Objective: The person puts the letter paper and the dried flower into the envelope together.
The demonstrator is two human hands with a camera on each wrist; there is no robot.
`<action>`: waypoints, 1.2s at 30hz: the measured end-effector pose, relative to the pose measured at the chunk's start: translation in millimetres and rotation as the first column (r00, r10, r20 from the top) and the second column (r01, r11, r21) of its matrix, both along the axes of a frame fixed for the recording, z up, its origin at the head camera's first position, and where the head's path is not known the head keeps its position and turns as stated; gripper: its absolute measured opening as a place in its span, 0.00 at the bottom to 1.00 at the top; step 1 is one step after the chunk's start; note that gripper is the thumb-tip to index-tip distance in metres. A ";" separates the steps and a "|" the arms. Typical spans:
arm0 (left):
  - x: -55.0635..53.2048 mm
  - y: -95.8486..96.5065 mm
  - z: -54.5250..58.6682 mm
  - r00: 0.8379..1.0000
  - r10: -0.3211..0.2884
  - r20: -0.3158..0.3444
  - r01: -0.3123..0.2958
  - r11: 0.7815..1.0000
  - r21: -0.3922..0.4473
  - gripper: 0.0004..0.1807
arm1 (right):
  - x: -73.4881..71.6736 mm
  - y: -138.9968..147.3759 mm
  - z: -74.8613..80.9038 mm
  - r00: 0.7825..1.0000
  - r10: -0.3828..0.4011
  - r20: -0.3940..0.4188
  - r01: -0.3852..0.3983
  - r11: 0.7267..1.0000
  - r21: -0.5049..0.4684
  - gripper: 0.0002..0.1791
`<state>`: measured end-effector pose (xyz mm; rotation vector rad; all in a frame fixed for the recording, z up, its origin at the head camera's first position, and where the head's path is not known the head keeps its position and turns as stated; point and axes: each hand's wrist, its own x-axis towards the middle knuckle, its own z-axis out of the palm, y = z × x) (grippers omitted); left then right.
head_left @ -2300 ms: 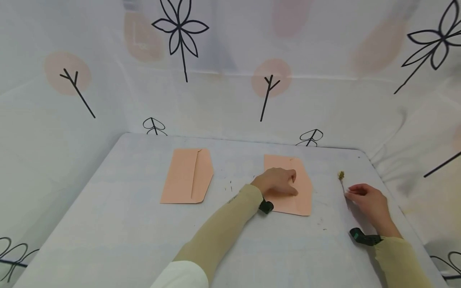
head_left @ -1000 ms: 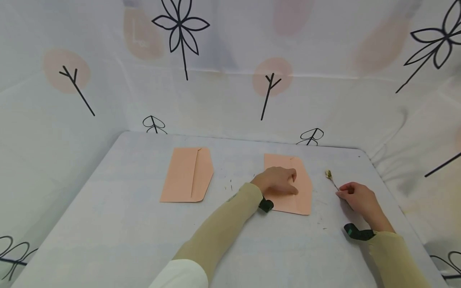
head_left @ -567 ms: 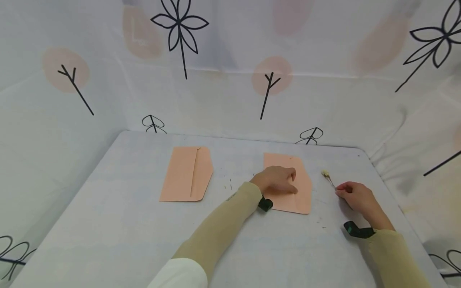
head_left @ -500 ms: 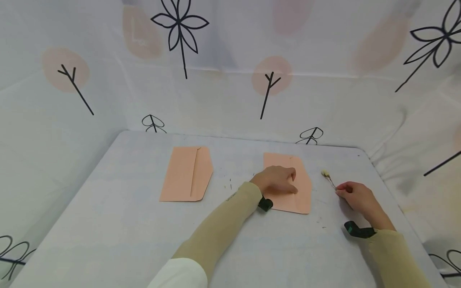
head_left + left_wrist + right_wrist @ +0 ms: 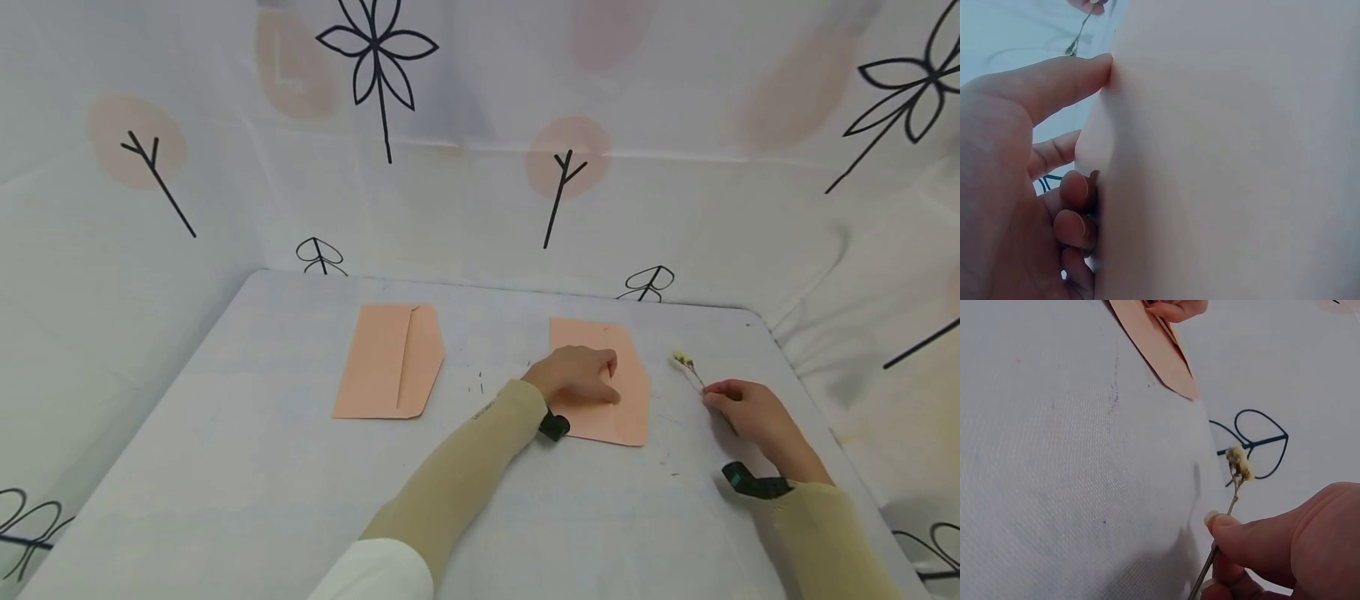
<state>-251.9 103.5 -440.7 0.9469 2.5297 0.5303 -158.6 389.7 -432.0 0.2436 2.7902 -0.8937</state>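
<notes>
A peach envelope (image 5: 633,392) lies right of the table's middle, with my left hand (image 5: 577,372) on it. In the left wrist view the paper (image 5: 1229,156) fills much of the picture; the thumb touches it near an edge and the other fingers bend at that edge. Loose paper layers show by the fingers on the envelope (image 5: 1157,356) in the right wrist view. My right hand (image 5: 761,417) pinches a thin-stemmed dried flower (image 5: 682,358) between thumb and fingers, right of that envelope and apart from it. Its pale yellow head (image 5: 1238,464) points away from the hand.
A second peach envelope (image 5: 378,367) lies on the left of the white table (image 5: 262,500). Tiny dark bits (image 5: 482,385) are scattered between the envelopes, and others near the right one. A patterned white cloth (image 5: 465,208) stands behind the table and at both sides.
My right hand has brought the flower left towards the envelope, then slightly back right. The flower's head has turned in the fingers. My left hand keeps its place on the envelope.
</notes>
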 end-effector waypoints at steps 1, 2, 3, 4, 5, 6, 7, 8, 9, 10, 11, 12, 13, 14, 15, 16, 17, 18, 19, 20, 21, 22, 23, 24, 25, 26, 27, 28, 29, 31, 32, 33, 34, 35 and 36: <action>0.0 0.2 0.1 1.000 0.003 0.004 -0.003 1.000 -0.002 0.19 | 0.7 0.7 0.5 1.000 -0.003 -0.004 0.003 1.000 0.002 0.24; 0.1 0.5 0.2 1.000 0.004 0.006 -0.004 1.000 -0.003 0.19 | 1.6 1.1 1.3 1.000 -0.008 -0.007 0.009 1.000 0.002 0.24; 0.0 0.7 0.4 1.000 0.006 0.009 -0.006 1.000 -0.004 0.19 | 2.6 1.3 2.4 1.000 -0.015 -0.010 0.015 1.000 -0.001 0.24; 0.1 0.9 0.5 1.000 0.008 0.010 -0.008 1.000 -0.004 0.19 | 3.4 1.5 3.4 1.000 -0.024 -0.013 0.024 1.000 -0.005 0.25; 0.0 1.1 0.5 1.000 0.007 0.010 -0.007 1.000 -0.006 0.19 | 4.2 1.5 4.4 0.999 -0.033 -0.021 0.033 0.999 -0.006 0.25; -0.1 1.3 0.4 1.000 0.006 0.008 -0.006 1.000 -0.007 0.19 | 4.9 1.4 5.5 0.999 -0.038 -0.029 0.038 0.999 -0.009 0.25; -0.2 1.4 0.3 1.000 0.005 0.007 -0.005 1.000 -0.008 0.19 | 5.7 1.1 6.6 0.998 -0.041 -0.039 0.041 0.999 -0.014 0.25; -0.3 1.4 0.4 1.000 0.003 0.006 -0.003 1.000 -0.009 0.19 | 6.3 0.4 7.5 0.998 -0.048 -0.048 0.047 0.999 -0.028 0.25; -0.2 1.3 0.5 1.000 0.002 0.006 -0.002 1.000 -0.008 0.19 | 6.8 -0.3 8.5 0.997 -0.052 -0.058 0.050 0.998 -0.041 0.25; -0.2 1.4 0.3 1.000 -0.001 0.005 0.001 1.000 -0.010 0.19 | 7.1 -1.2 9.3 0.996 -0.057 -0.069 0.053 0.997 -0.052 0.25; -0.3 1.5 0.1 1.000 -0.002 0.004 0.002 1.000 -0.010 0.19 | 7.4 -2.3 10.1 0.995 -0.061 -0.078 0.056 0.997 -0.062 0.24; -0.2 1.4 0.1 1.000 -0.001 0.004 0.001 1.000 -0.009 0.19 | 7.6 -3.7 11.0 0.994 -0.064 -0.084 0.057 0.996 -0.074 0.24; -0.2 1.5 0.0 1.000 0.000 0.003 0.000 1.000 -0.009 0.19 | 7.6 -5.3 11.8 0.994 -0.068 -0.090 0.060 0.994 -0.089 0.24; -0.1 1.6 -0.1 1.000 0.001 0.003 -0.001 1.000 -0.008 0.19 | 7.5 -7.0 12.5 0.993 -0.074 -0.093 0.065 0.993 -0.104 0.25; 0.0 1.6 -0.3 1.000 0.002 0.002 -0.002 1.000 -0.008 0.19 | 7.3 -8.4 13.3 0.992 -0.077 -0.097 0.066 0.991 -0.115 0.25; 0.1 1.7 -0.5 1.000 0.003 0.001 -0.003 1.000 -0.008 0.19 | 7.2 -9.9 13.9 0.992 -0.080 -0.100 0.068 0.990 -0.125 0.25; 0.3 1.6 -0.5 1.000 0.004 0.000 -0.004 1.000 -0.007 0.19 | 7.0 -11.4 14.5 0.991 -0.081 -0.103 0.067 0.989 -0.134 0.26; 0.6 1.7 -0.6 1.000 0.004 -0.001 -0.004 1.000 -0.008 0.19 | 6.8 -13.0 15.0 0.991 -0.081 -0.109 0.065 0.987 -0.146 0.26; 0.7 1.7 -0.6 1.000 0.003 -0.003 -0.003 1.000 -0.009 0.19 | 6.5 -14.6 15.3 0.990 -0.081 -0.114 0.062 0.985 -0.160 0.26; 0.9 1.7 -0.8 1.000 0.003 -0.003 -0.003 1.000 -0.010 0.19 | 6.3 -16.4 15.7 0.989 -0.080 -0.122 0.058 0.983 -0.172 0.26; 1.0 1.6 -0.8 1.000 0.002 -0.003 -0.002 1.000 -0.010 0.19 | 6.0 -18.3 15.8 0.989 -0.080 -0.127 0.056 0.982 -0.182 0.26; 1.0 1.5 -1.0 1.000 0.002 -0.003 -0.002 1.000 -0.010 0.19 | 5.6 -20.3 15.7 0.988 -0.081 -0.135 0.054 0.980 -0.191 0.26; 0.9 1.5 -1.2 1.000 0.003 -0.003 -0.003 1.000 -0.010 0.19 | 5.3 -22.7 15.5 0.987 -0.078 -0.144 0.048 0.978 -0.203 0.26; 0.8 1.3 -1.4 1.000 0.003 -0.003 -0.003 1.000 -0.008 0.19 | 4.9 -25.3 15.1 0.985 -0.076 -0.152 0.041 0.975 -0.218 0.26; 0.6 1.2 -1.6 1.000 0.005 -0.002 -0.005 1.000 -0.007 0.19 | 4.5 -27.8 14.6 0.985 -0.071 -0.158 0.034 0.973 -0.229 0.26; 0.5 1.1 -1.7 1.000 0.006 -0.001 -0.006 1.000 -0.005 0.18 | 4.2 -30.4 14.0 0.984 -0.067 -0.163 0.026 0.971 -0.239 0.26; 0.4 1.0 -1.6 1.000 0.007 -0.001 -0.007 1.000 -0.004 0.18 | 4.0 -32.7 13.2 0.984 -0.063 -0.165 0.019 0.967 -0.253 0.25; 0.3 0.8 -1.5 1.000 0.008 0.000 -0.008 1.000 -0.002 0.18 | 3.8 -35.0 12.3 0.984 -0.056 -0.167 0.010 0.964 -0.266 0.25; 0.1 0.8 -1.3 1.000 0.009 0.000 -0.009 1.000 -0.001 0.18 | 3.7 -37.3 11.4 0.985 -0.049 -0.167 0.001 0.961 -0.277 0.25; 0.0 0.7 -0.8 1.000 0.008 0.003 -0.008 1.000 0.000 0.18 | 3.2 -41.4 9.3 0.986 -0.046 -0.158 -0.003 0.956 -0.292 0.25; 0.0 0.7 -0.5 1.000 0.008 0.006 -0.008 1.000 0.000 0.18 | 2.9 -43.3 8.4 0.987 -0.045 -0.153 -0.003 0.954 -0.300 0.25; -0.2 0.6 -0.2 1.000 0.010 0.008 -0.010 1.000 0.001 0.18 | 2.5 -45.2 7.8 0.988 -0.046 -0.149 -0.002 0.952 -0.306 0.25; -0.1 0.5 0.3 1.000 0.010 0.010 -0.010 1.000 0.001 0.18 | 2.1 -47.2 7.8 0.988 -0.046 -0.145 -0.001 0.950 -0.311 0.25; -0.2 0.5 0.5 1.000 0.010 0.011 -0.010 1.000 0.002 0.18 | 1.6 -49.5 8.1 0.989 -0.047 -0.140 0.000 0.947 -0.322 0.25; -0.2 0.5 0.8 1.000 0.010 0.012 -0.010 1.000 0.002 0.18 | 0.9 -51.7 8.5 0.990 -0.049 -0.134 0.001 0.942 -0.336 0.26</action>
